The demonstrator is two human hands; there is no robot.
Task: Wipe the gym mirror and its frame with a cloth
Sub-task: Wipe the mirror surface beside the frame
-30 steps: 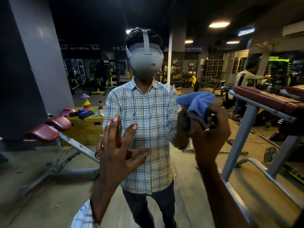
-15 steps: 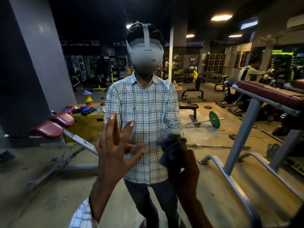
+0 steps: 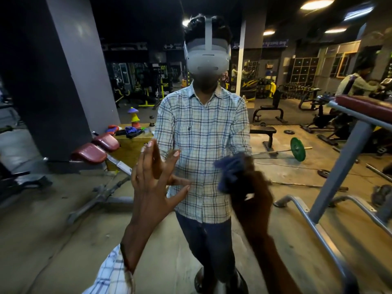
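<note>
Gym mirror (image 3: 63, 219) fills the view, glass wipe under way: left hand (image 3: 154, 187) braces with fingers (image 3: 146, 164) wide, right hand (image 3: 252, 194) grips blue cloth (image 3: 229, 172) on the glass; next, probably sweep outward to unwiped areas.

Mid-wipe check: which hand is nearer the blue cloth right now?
Right. The right hand grips the blue cloth, bunched at its fingertips. The left hand is apart, to the cloth's left, fingers spread against the mirror.

The shirt sleeve (image 3: 112, 274) below the left hand (image 3: 152, 183) was white with blue checks. The trousers (image 3: 210, 247) were dark.
</note>
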